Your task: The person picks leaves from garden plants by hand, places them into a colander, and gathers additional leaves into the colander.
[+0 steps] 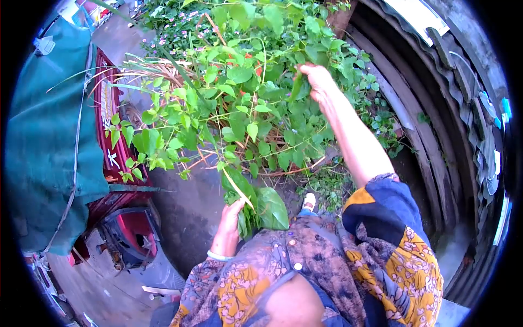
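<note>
Leaf bundle in left hand; right hand at the vine

Left hand: closed around the leaf bundle, thumb uppermost; the other fingers are largely hidden. Bundle position: in front of the torso, below the leafy vine. Its broad outer leaf has its long axis running up and down the view, leaning slightly, with the wide end lower right. A pale strip lies diagonally across the bundle, upper left to lower right.

Right hand: extended to the vine's upper right, fingers curled together at a long green leaf. Whether they grip it cannot be told. This leaf's long axis is near vertical in view, with its free end pointing toward the torso.
</note>
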